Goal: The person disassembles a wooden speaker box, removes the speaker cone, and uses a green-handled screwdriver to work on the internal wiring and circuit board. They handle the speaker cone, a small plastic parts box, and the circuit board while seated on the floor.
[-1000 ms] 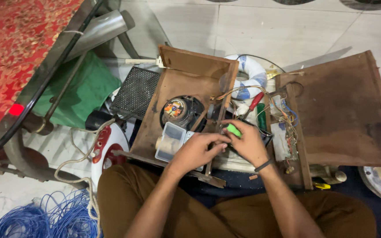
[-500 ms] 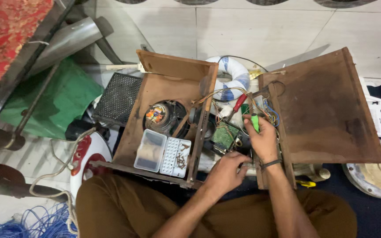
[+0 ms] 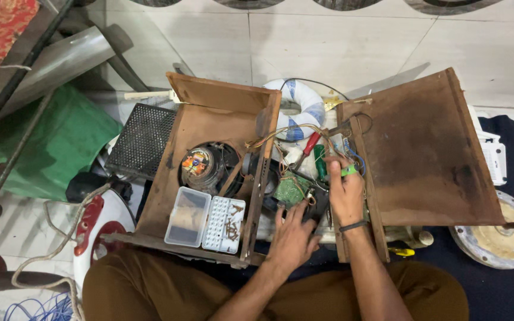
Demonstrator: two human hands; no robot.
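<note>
An open brown wooden speaker box (image 3: 209, 119) lies in front of me with a round speaker (image 3: 200, 163) inside it. My left hand (image 3: 292, 235) rests on a dark part beside a green circuit board (image 3: 291, 190), fingers closed around it. My right hand (image 3: 345, 190) pinches a small bright green piece (image 3: 349, 170) against the edge of a brown wooden panel (image 3: 417, 148), among coloured wires. A red-handled screwdriver (image 3: 309, 144) and a green-handled tool (image 3: 320, 161) lie just above my hands.
A clear plastic parts box (image 3: 206, 224) with screws sits in the wooden box. A black mesh grille (image 3: 144, 139) leans at the left, a white and blue ring (image 3: 304, 107) behind. A green cloth (image 3: 60, 148), metal frame legs and blue wire (image 3: 37, 309) lie to the left.
Both hands have moved right, from the middle of the box toward the wooden panel. The left hand has dropped lower onto the dark part; the right hand still pinches the green piece.
</note>
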